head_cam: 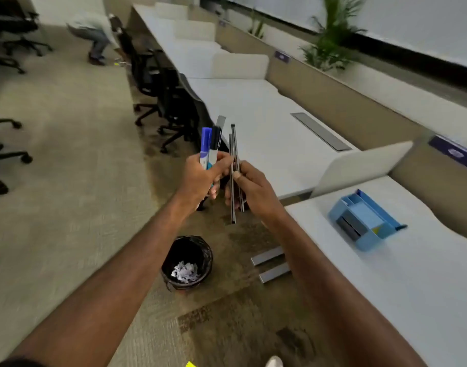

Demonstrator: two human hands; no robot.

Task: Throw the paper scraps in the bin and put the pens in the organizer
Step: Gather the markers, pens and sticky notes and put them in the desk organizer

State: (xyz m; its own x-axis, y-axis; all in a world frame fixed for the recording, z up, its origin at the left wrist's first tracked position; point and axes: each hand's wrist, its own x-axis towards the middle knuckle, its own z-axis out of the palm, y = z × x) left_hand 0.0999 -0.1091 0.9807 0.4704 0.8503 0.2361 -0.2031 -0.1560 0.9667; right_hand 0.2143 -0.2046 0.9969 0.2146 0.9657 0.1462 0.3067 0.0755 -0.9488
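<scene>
**Scraps binned, pens gathered, organizer waiting**

While both hands are raised in front of the chest, the paper half of the job looks finished: crumpled white paper scraps [185, 271] lie at the bottom of the black bin [198, 246] on the carpet, just beside the desk [402, 300], and no loose paper shows on the visible desk surface.

The pens are another matter. The left hand [200, 178] is closed around two thick markers, a blue-capped marker [205, 144] and a black-capped marker [214, 144], held upright with caps pointing up; something grey and flat rises behind them, too blurred to name. The right hand [253, 189] pinches two slim dark pens [234, 170] between thumb and fingers, these also roughly vertical and nearly touching the left hand's fingertips. It seems the person is sorting or passing the pens between hands.

The blue organizer [364, 221] sits on the desk to the right, well apart from both hands. Its compartments appear to hold a pale pad and something dark, but no pens can be made out in it.

Judging by this, roughly half remains: all four pens have yet to be carried right and dropped into a compartment. Slim pens held loosely may slip on the way.
</scene>
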